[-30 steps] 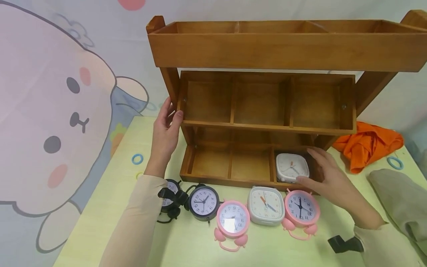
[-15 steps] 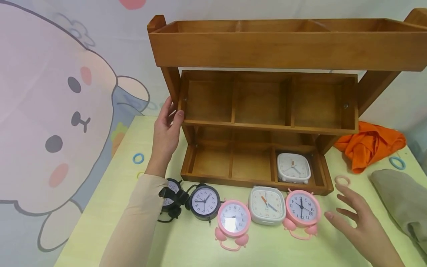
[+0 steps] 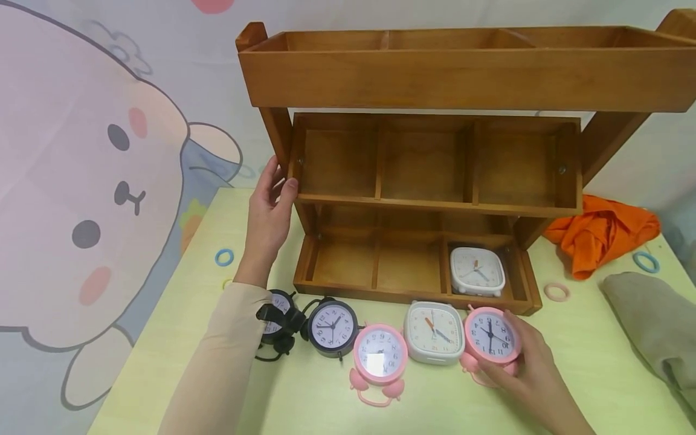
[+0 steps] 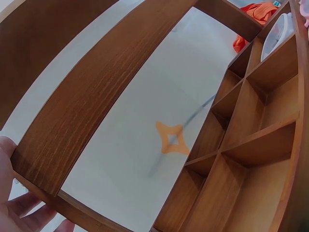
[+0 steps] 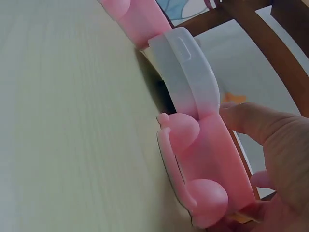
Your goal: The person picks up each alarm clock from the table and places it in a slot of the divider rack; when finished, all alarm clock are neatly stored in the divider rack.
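In the head view my left hand (image 3: 267,214) grips the left side of a brown wooden rack (image 3: 435,206), thumb in front and fingers behind. My right hand (image 3: 533,371) holds the right-hand pink twin-bell alarm clock (image 3: 490,333) between thumb and fingers; its bells point toward me on the table. In the right wrist view the thumb lies along the clock's pink casing (image 5: 212,154); some fingertips are hidden. A white square alarm clock (image 3: 434,333) stands just left of it. Another white clock (image 3: 477,270) sits in the rack's bottom right compartment.
Left along the row are a second pink clock (image 3: 380,354) and two black ones, a nearer black clock (image 3: 332,327) and one partly behind my left sleeve. An orange cloth (image 3: 603,232), a grey-green cloth (image 3: 649,326) and a pink ring (image 3: 557,292) lie at right.
My right hand has left the white clock in the bottom compartment, drawn back toward the lower right, then closed around the right-hand pink clock. My left hand has stayed on the rack.
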{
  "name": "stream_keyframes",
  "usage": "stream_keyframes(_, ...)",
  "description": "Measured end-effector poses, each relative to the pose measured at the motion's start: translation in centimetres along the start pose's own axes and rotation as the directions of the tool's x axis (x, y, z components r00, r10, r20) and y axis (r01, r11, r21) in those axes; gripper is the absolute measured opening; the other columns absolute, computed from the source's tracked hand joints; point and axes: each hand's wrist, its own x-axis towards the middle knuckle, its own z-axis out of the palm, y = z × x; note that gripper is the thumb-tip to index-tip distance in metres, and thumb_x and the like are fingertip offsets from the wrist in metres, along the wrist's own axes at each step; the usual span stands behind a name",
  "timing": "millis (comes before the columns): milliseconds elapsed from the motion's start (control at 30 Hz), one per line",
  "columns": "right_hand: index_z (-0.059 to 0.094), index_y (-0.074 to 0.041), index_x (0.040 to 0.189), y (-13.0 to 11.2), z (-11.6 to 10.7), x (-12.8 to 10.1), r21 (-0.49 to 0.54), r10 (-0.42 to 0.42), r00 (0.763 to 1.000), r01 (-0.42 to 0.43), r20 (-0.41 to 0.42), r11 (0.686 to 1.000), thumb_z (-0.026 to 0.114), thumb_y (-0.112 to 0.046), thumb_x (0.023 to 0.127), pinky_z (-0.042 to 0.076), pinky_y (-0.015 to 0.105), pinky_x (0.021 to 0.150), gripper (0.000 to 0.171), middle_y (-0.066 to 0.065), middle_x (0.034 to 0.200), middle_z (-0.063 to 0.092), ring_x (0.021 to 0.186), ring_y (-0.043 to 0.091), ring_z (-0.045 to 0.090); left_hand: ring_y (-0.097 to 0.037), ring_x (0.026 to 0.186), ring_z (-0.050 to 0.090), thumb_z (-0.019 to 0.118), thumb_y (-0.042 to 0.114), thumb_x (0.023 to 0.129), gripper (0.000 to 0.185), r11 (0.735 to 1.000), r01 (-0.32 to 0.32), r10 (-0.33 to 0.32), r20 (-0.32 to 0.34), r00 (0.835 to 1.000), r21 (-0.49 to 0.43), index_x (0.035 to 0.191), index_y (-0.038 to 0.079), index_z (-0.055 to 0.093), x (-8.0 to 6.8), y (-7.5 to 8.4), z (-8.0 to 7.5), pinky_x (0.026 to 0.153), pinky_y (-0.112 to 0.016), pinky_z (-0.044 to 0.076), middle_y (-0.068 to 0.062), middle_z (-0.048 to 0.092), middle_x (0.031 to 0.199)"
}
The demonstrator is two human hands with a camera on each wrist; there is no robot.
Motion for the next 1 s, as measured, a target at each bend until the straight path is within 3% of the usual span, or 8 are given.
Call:
stream_keyframes(100,0.026,0.001,0.152,-0.17,0.13,0.32,-0.017,0.054,0.998,-0.054,0.022,0.998,0.085,-0.03,0.076,0.035,0.071,0.096,0.101,0.029,0.143,0.04,0.124,0.046,0.038,-0.021,0.138,0.047,0.05,0.03,0.101,0.059,1.0,-0.002,0.002,0.005,1.0,0.002,0.156,0.023,0.029,0.04,-0.02,0.09,0.114,-0.036,0.039,-0.006,0.041,0.155)
stream_keyframes(367,0.026,-0.004,0.154,0.3,0.21,0.69,-0.002,0.122,0.992,-0.122,0.032,0.993,0.082,-0.036,0.078,0.038,0.064,0.095,0.1,0.027,0.137,0.046,0.121,0.041,0.042,-0.023,0.137,0.047,0.051,0.029,0.101,0.059,0.999,-0.018,0.019,0.005,1.0,-0.033,0.156,0.022,0.03,0.2,-0.12,0.09,0.112,-0.037,0.041,-0.007,0.043,0.154)
stream_keyframes(733,0.017,-0.009,0.157,0.38,0.08,0.56,0.037,0.242,0.965,-0.247,0.102,0.968,0.079,-0.045,0.08,0.035,0.066,0.099,0.105,0.026,0.147,0.035,0.13,0.043,0.03,-0.021,0.139,0.045,0.05,0.03,0.102,0.059,1.0,0.001,-0.001,0.004,1.0,-0.004,0.156,0.025,0.028,-0.05,-0.15,-0.01,0.115,-0.037,0.037,-0.004,0.04,0.156)
stream_keyframes(833,0.023,-0.007,0.155,0.4,0.18,0.56,0.061,0.216,0.974,-0.22,0.07,0.974,0.081,-0.04,0.079,0.036,0.06,0.099,0.102,0.023,0.144,0.04,0.127,0.039,0.034,-0.021,0.138,0.046,0.05,0.03,0.102,0.058,1.0,-0.008,0.008,0.005,1.0,-0.019,0.156,0.025,0.03,0.02,-0.14,0.04,0.115,-0.037,0.038,-0.003,0.041,0.155)
stream_keyframes(933,0.031,-0.006,0.152,0.55,0.3,0.58,0.063,0.171,0.985,-0.172,0.023,0.983,0.084,-0.035,0.077,0.039,0.033,0.102,0.097,0.02,0.139,0.048,0.121,0.029,0.042,-0.021,0.137,0.047,0.05,0.029,0.101,0.057,0.999,-0.016,0.016,0.003,1.0,-0.035,0.155,0.025,0.031,0.04,-0.15,0.08,0.115,-0.036,0.038,-0.003,0.043,0.154)
stream_keyframes(1000,0.034,-0.006,0.15,0.57,0.25,0.47,0.044,0.174,0.985,-0.174,0.002,0.984,0.085,-0.037,0.075,0.037,0.017,0.094,0.096,0.017,0.137,0.05,0.117,0.025,0.045,-0.021,0.137,0.047,0.05,0.029,0.101,0.057,0.999,-0.017,0.017,0.001,1.0,-0.036,0.155,0.024,0.031,0.03,-0.21,0.13,0.115,-0.036,0.038,-0.004,0.043,0.154)
